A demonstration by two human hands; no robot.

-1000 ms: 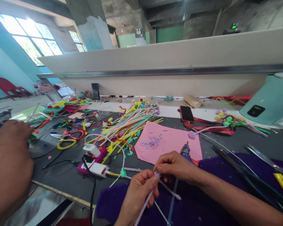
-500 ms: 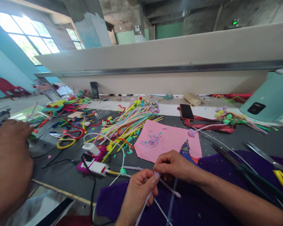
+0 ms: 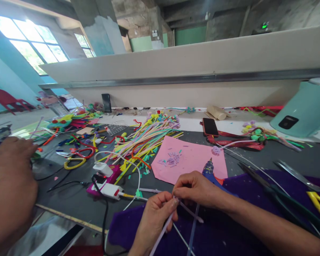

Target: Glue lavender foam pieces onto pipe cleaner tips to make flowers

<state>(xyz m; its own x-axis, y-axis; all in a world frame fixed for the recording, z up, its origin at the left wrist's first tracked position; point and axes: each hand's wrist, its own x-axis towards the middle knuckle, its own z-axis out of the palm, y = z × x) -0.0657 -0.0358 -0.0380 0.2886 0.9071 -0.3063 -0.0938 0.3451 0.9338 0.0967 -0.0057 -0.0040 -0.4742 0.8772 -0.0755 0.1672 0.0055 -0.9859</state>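
My left hand [image 3: 157, 217] pinches a lilac fuzzy pipe cleaner [image 3: 162, 234] whose long end runs down toward me. Close against it, my right hand [image 3: 196, 188] has thumb and forefinger closed at the pipe cleaner's upper end; the fingers mostly hide that spot. Below my right hand another lilac stem [image 3: 193, 213] crosses a translucent glue stick [image 3: 193, 233]. Just beyond the right hand lies a blue glue gun [image 3: 210, 172], nozzle on a pink sheet [image 3: 194, 160] scattered with short lilac pieces [image 3: 172, 159].
A bundle of coloured pipe cleaners [image 3: 146, 138], a power strip [image 3: 106, 185] with cords and red-handled scissors [image 3: 86, 153] lie leftward. At right are long-nosed pliers [image 3: 266, 185], a phone [image 3: 210, 127] and a teal kettle [image 3: 298, 110]. Another person's hand [image 3: 13, 156] is at far left.
Both hands stay nearly in place. The lilac tuft that showed between the fingertips is now mostly covered, and the pipe cleaner's lower end has shifted slightly left.
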